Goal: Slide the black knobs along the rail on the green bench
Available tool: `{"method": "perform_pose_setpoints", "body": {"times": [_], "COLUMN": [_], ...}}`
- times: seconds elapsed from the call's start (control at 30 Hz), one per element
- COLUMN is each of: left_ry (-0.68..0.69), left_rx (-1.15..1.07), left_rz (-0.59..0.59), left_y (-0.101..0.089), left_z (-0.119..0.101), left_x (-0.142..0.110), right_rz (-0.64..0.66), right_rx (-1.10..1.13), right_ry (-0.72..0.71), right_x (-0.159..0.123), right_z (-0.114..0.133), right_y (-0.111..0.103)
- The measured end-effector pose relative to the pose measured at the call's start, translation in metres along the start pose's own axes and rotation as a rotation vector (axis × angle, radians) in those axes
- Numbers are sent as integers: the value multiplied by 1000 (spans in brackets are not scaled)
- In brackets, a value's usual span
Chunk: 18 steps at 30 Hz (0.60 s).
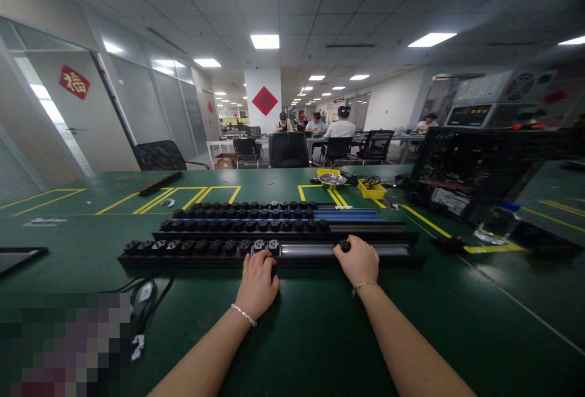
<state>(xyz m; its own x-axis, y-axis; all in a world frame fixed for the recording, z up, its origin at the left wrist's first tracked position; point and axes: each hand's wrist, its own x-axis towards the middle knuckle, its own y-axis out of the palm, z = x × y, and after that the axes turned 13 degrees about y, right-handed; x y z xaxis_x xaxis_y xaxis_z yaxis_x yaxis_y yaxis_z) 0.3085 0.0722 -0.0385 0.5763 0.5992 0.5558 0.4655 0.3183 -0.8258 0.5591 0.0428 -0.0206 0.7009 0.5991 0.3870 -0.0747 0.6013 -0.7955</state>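
Note:
A long black rail lies crosswise in front of me, its left part filled with a row of small black round parts. The last of these near the middle have pale, silvery tops. My left hand curls its fingers over the rail's front edge, by the end of that row. Further right, my right hand pinches a small black round part just at the rail's bare silvery channel. Whether that part touches the channel I cannot tell. Behind lie more rails with similar parts, one with a blue channel.
Black cables lie at the front left. Yellow trays and a metal bowl stand behind the rails. An open computer case and a clear container are at the right. People sit at tables beyond.

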Motion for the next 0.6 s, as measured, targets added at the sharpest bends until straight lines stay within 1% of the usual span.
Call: {"method": "perform_pose_setpoints", "body": {"times": [0.23, 0.6], "left_ry": [6, 4], "left_rx": [13, -9], "left_rz": [-19, -10], "left_y": [1, 2], "left_z": [0, 1], "left_x": [0, -1], "right_rz": [-1, -11], "right_rx": [10, 1], "right_ry": [4, 19], "right_x": [2, 5], "right_z": [-3, -7], "right_y": [-2, -2]}}
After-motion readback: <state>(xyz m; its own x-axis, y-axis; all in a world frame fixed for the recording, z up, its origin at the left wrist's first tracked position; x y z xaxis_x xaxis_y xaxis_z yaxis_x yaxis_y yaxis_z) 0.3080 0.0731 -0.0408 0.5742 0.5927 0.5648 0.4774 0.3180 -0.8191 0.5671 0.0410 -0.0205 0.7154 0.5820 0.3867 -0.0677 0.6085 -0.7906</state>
